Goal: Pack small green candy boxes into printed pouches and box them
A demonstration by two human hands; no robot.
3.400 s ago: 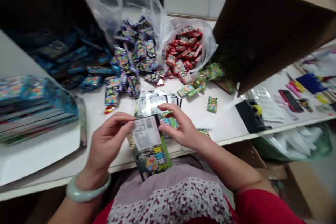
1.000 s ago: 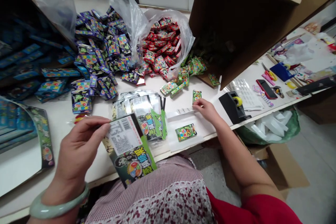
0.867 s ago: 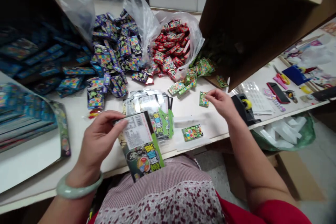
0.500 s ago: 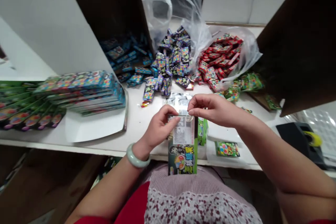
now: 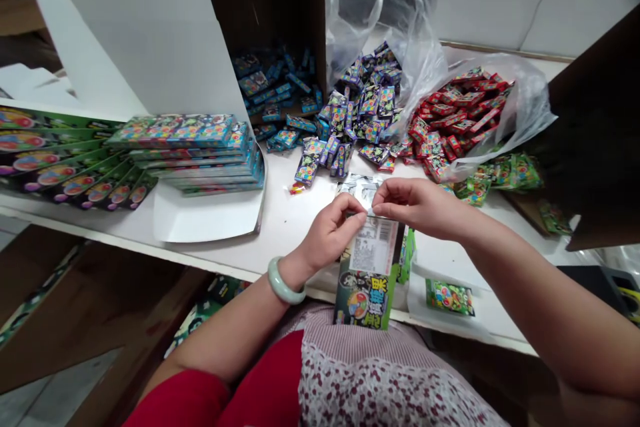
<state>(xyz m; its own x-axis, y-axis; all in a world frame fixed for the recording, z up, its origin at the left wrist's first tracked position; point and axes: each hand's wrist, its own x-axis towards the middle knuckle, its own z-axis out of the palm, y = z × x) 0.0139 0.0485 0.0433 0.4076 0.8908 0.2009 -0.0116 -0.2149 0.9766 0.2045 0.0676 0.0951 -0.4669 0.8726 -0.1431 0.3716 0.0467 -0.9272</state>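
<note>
Green-and-black printed packet (image 5: 364,300) hangs from the left hand (image 5: 330,232) and right hand (image 5: 419,205), both closed in a fingertip pinch at its top edge, above the table (image 5: 285,227); clear sleeves (image 5: 361,188) lie just beyond, where a slipped pinch could drop it.

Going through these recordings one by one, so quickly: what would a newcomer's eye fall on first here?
First come the heaped packets at the table's far side: purple-and-blue ones beside red ones spilling from a clear plastic bag. In the foreground, the left hand and right hand meet above a black-and-green printed packet.
</note>
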